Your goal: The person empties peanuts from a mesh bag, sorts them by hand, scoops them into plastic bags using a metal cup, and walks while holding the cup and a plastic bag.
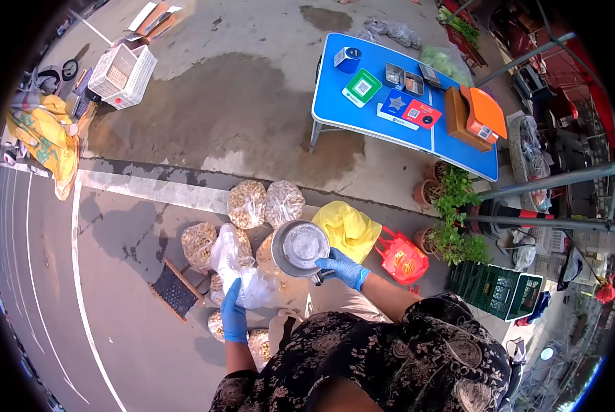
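My right hand (346,269), in a blue glove, grips the handle side of a round metal pot (300,247), whose inside faces up with no visible contents. My left hand (234,314), gloved too, is closed at the lower edge of a thin white plastic bag (242,271). Around that bag sit clear bags of small tan, nut-like pieces, among them one bag (247,204) beside another (284,203) and a third (199,245) to the left. Beneath the pot, a tan surface (266,255) is partly hidden.
A yellow plastic bag (348,230) and a red bag (402,257) lie to the right. Left of the bags is a small stool (175,290). Ahead stands a blue table (335,58) with payment signs. Potted plants (458,192) and a green crate (482,288) line the right.
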A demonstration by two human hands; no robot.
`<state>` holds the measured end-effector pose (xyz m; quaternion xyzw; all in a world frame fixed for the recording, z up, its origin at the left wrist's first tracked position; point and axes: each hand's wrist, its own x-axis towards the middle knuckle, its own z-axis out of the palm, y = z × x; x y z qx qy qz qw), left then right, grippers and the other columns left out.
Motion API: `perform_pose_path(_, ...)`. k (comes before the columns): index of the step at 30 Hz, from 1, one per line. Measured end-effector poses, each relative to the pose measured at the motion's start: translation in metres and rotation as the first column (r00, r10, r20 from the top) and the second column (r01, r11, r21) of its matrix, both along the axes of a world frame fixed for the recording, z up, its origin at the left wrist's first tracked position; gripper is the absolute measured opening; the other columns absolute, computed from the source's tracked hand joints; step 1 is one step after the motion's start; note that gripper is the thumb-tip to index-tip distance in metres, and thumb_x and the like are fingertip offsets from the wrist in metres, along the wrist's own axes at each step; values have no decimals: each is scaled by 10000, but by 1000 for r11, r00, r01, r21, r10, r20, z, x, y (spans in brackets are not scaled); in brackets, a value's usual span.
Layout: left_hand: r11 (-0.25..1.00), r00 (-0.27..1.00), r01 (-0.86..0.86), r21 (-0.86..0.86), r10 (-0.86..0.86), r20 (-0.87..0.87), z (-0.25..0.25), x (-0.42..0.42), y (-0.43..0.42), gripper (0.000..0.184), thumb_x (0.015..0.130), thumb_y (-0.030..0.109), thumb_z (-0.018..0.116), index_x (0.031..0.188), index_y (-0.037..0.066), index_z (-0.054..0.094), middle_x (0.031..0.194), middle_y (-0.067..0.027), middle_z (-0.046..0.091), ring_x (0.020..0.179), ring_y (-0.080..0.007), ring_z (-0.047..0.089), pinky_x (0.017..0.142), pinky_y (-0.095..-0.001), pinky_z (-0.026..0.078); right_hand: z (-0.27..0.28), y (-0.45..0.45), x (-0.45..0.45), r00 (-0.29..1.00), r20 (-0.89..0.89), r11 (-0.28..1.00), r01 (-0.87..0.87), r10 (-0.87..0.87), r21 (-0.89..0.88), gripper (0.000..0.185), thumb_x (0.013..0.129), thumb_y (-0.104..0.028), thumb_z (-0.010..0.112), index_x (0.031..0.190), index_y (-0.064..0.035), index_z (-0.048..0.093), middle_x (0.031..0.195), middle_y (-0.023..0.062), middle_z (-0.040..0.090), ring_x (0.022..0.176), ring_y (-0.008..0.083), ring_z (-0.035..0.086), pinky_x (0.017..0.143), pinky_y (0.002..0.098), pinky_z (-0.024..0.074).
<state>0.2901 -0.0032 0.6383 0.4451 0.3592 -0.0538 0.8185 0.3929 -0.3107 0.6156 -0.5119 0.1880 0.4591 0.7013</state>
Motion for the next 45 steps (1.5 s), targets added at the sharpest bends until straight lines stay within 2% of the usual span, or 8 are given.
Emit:
perform_pose_path(7,984,981,-159,-85,167,101,53,117,-24,413,922,178,484,1276,-31,448,1270,-104,497,1164,-211,487,993,-355,378,22,-29,132,997,64,996,47,-42,-72,689,734,-414,694,1230,-24,416,1122,91,527,964,182,527,815,357,449)
perform_pose_path(13,994,980,-96,-59,105,169,84,227,-21,437,907,196,475,1266,-52,456,1281,-132,484,1178,-209,472,1006,-340,355,64,-29,205,972,111,978,208,-208,11,630,786,-368,656,1268,-59,393,1144,90,520,984,176,533,825,336,444)
perform_pose_path(16,999,978,32,-2,-31,208,61,282,-17,459,890,186,478,1268,-73,444,1295,-138,472,1199,-217,451,1025,-341,329,70,-34,231,961,97,965,256,-260,46,637,787,-374,654,1278,-65,390,1108,75,524,958,159,529,799,317,444)
perform_pose_path(24,948,980,192,-252,-170,106,-43,494,23,448,875,154,483,1257,-79,457,1311,-137,465,1204,-219,450,1031,-336,325,14,44,373,874,-37,875,484,-484,-12,551,793,-387,651,1198,-74,448,988,42,549,832,134,543,765,311,451)
perform_pose_path(26,946,973,224,-236,-231,-5,-5,587,26,433,887,166,488,1264,-45,468,1295,-126,481,1184,-211,467,1011,-336,348,-8,86,442,869,-95,873,487,-485,-1,535,794,-381,648,1190,-79,451,973,39,551,816,134,548,760,312,453)
perform_pose_path(32,924,924,381,-29,-380,37,-31,762,107,476,902,192,432,1310,-53,404,1378,-144,390,1274,-231,373,1072,-354,270,-12,174,620,852,-92,850,521,-515,77,539,772,-408,637,1164,-84,459,968,33,540,828,119,516,760,298,427)
perform_pose_path(37,826,822,523,209,-554,133,-20,824,128,481,881,164,454,1289,-87,414,1349,-161,427,1272,-232,377,1085,-342,226,21,179,692,828,-60,826,560,-557,62,565,778,-392,636,1201,-69,446,1018,47,542,866,134,508,785,318,421)
perform_pose_path(45,811,787,565,151,-584,199,22,901,124,364,864,78,481,1185,-88,527,1243,-159,532,1177,-227,478,1039,-334,311,47,155,778,838,44,839,544,-544,-1,610,788,-402,642,1237,-48,427,1086,72,523,930,161,503,819,328,413)
